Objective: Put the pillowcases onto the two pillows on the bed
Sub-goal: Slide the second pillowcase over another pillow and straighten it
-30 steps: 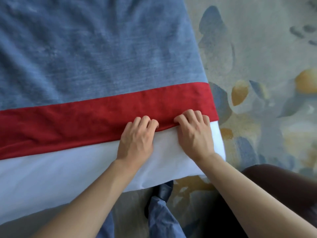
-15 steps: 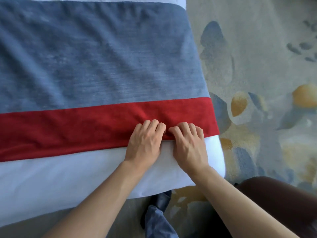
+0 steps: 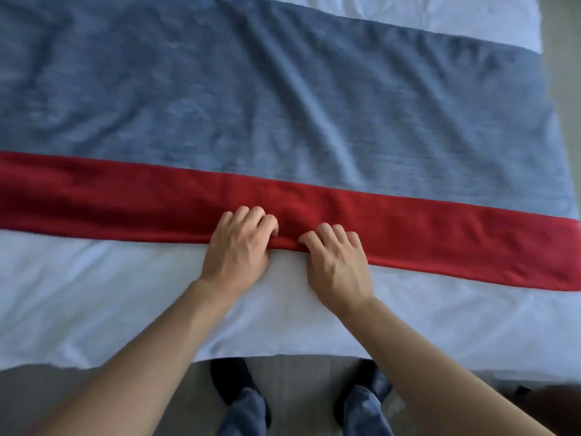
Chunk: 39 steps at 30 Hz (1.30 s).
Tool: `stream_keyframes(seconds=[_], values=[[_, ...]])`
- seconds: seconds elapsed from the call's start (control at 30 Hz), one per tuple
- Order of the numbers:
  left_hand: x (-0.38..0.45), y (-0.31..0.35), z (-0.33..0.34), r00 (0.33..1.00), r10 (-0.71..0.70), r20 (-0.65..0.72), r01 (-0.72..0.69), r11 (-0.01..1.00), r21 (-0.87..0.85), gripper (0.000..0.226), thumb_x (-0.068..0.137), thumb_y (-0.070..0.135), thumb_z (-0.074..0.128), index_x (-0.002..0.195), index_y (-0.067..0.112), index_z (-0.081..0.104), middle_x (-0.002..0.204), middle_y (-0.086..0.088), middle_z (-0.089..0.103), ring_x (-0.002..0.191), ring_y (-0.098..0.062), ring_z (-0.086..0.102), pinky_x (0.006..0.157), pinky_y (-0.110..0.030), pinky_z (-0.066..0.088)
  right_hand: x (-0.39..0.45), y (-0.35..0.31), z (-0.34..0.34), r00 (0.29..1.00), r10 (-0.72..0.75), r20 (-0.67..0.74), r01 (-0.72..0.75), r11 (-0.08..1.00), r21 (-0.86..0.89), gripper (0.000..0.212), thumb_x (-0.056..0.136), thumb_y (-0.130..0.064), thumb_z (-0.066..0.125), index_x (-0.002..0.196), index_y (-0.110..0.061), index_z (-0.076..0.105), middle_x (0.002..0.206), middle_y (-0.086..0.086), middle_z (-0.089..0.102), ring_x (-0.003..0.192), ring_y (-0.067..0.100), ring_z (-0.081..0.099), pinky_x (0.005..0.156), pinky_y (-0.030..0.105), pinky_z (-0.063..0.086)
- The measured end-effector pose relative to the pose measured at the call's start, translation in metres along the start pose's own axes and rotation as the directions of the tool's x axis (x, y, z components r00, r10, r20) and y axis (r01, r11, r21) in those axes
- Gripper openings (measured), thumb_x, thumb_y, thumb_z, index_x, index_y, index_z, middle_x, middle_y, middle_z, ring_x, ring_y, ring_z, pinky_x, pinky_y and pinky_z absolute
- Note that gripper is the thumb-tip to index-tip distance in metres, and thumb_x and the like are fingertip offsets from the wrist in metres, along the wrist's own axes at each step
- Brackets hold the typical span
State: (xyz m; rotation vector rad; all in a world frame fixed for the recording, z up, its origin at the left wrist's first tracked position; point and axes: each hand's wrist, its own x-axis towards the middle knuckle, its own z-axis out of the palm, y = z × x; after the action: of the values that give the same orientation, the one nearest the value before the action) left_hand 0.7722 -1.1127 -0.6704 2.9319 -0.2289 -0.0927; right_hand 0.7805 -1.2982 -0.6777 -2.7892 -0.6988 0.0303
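On the bed (image 3: pixel 440 335), no pillow or pillowcase shows up for us, so we cannot tell where the task's things are. What we do see: a red band (image 3: pixel 125 196) of fabric running across the bed from left to right, sloping down toward the right edge. Behind it lies a blue-grey cover (image 3: pixel 251 89), wrinkled, with creases fanning toward the right. In front of the red band is the white sheet (image 3: pixel 94 294), reaching to the near edge of the bed.

Our left hand (image 3: pixel 239 247) sits at the near edge of the red band, fingers curled over the fabric, knuckles up. We read it as gripping the band's edge. Our right hand (image 3: pixel 336 259) is just beside it, same pose, fingers curled onto the same red edge, heel of the hand on the white sheet. The two hands are near each other, not touching.

Both forearms are bare and come in from the bottom of the view. Below the bed edge we see two feet (image 3: pixel 232 382) in dark footwear and blue trouser legs (image 3: pixel 248 410) on a grey floor (image 3: pixel 298 379). White bedding (image 3: pixel 456 14) shows at the far top right.
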Motion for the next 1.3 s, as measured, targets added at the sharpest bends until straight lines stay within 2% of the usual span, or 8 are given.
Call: stream_keyframes(seconds=[0.2,0.33,0.4,0.47,0.7,0.87,1.03,1.3], values=[[-0.049,-0.137,-0.027,0.994,-0.111,-0.015,0.111,0.994,-0.023,0.019,0.071,0.005,0.063,0.082,0.019,0.061,0.081,-0.002,0.056,0.079,-0.029,0.053,0.067,-0.042,0.037,0.074,-0.130,0.036,0.993,-0.094,0.075,0.093,0.995,0.020,0.020,0.073,-0.004,0.066,0.090,-0.015,0.066,0.084,0.005,0.058,0.075,0.031,0.054,0.063,0.042,0.041],[-0.069,-0.161,-0.026,0.996,-0.084,-0.036,0.080,0.991,-0.104,0.016,0.072,0.008,0.065,0.078,0.019,0.055,0.076,0.000,0.053,0.074,-0.026,0.053,0.066,-0.040,0.039,0.090,-0.179,0.052,0.982,-0.157,0.100,0.152,0.987,0.057,0.016,0.068,-0.006,0.066,0.079,-0.013,0.059,0.077,0.004,0.054,0.068,0.030,0.052,0.058,0.042,0.042],[-0.080,-0.160,-0.024,0.997,-0.074,-0.016,0.071,0.989,-0.126,0.018,0.072,0.008,0.065,0.077,0.020,0.053,0.076,0.000,0.052,0.074,-0.025,0.052,0.066,-0.038,0.038,0.082,-0.185,0.054,0.974,-0.189,0.125,0.182,0.981,0.064,0.011,0.074,-0.008,0.065,0.078,-0.013,0.056,0.077,0.004,0.053,0.068,0.029,0.051,0.057,0.042,0.042],[-0.083,-0.166,-0.026,0.997,-0.081,-0.001,0.080,0.989,-0.128,0.018,0.072,0.010,0.065,0.078,0.020,0.052,0.076,0.000,0.051,0.075,-0.024,0.051,0.066,-0.038,0.039,0.083,-0.189,0.052,0.970,-0.197,0.145,0.191,0.980,0.055,0.017,0.075,-0.008,0.072,0.078,-0.014,0.056,0.077,0.003,0.053,0.068,0.028,0.051,0.058,0.042,0.043],[-0.086,-0.241,-0.035,0.975,-0.219,-0.021,0.217,0.974,-0.066,0.024,0.065,0.016,0.067,0.079,0.021,0.048,0.078,0.001,0.047,0.075,-0.025,0.047,0.067,-0.039,0.034,0.146,-0.248,0.083,0.956,-0.275,0.105,0.260,0.956,0.133,0.020,0.064,-0.005,0.066,0.076,-0.016,0.054,0.074,0.002,0.050,0.067,0.027,0.048,0.059,0.039,0.038],[-0.116,-0.275,-0.036,0.973,-0.228,-0.022,0.226,0.973,-0.049,0.019,0.072,0.014,0.068,0.087,0.021,0.060,0.083,0.003,0.053,0.077,-0.025,0.050,0.067,-0.040,0.036,0.131,-0.279,0.096,0.960,-0.250,0.124,0.228,0.959,0.166,0.012,0.074,-0.007,0.059,0.081,-0.017,0.059,0.078,0.000,0.052,0.068,0.026,0.049,0.061,0.039,0.039],[-0.119,-0.342,-0.051,0.959,-0.269,-0.089,0.264,0.963,-0.060,0.014,0.076,0.010,0.069,0.079,0.019,0.058,0.078,0.002,0.054,0.073,-0.025,0.051,0.066,-0.040,0.036,0.173,-0.358,0.116,0.965,-0.244,0.093,0.218,0.949,0.228,0.012,0.073,-0.007,0.060,0.080,-0.015,0.054,0.075,0.001,0.051,0.066,0.025,0.048,0.060,0.038,0.039],[-0.145,-0.454,-0.062,0.966,-0.148,-0.213,0.148,0.989,-0.013,0.009,0.085,0.011,0.064,0.081,0.018,0.060,0.079,0.002,0.056,0.074,-0.024,0.053,0.067,-0.039,0.037,0.207,-0.464,0.150,0.988,-0.150,0.039,0.143,0.979,0.146,0.018,0.074,-0.004,0.068,0.082,-0.013,0.054,0.076,0.002,0.052,0.068,0.027,0.049,0.059,0.040,0.038]])
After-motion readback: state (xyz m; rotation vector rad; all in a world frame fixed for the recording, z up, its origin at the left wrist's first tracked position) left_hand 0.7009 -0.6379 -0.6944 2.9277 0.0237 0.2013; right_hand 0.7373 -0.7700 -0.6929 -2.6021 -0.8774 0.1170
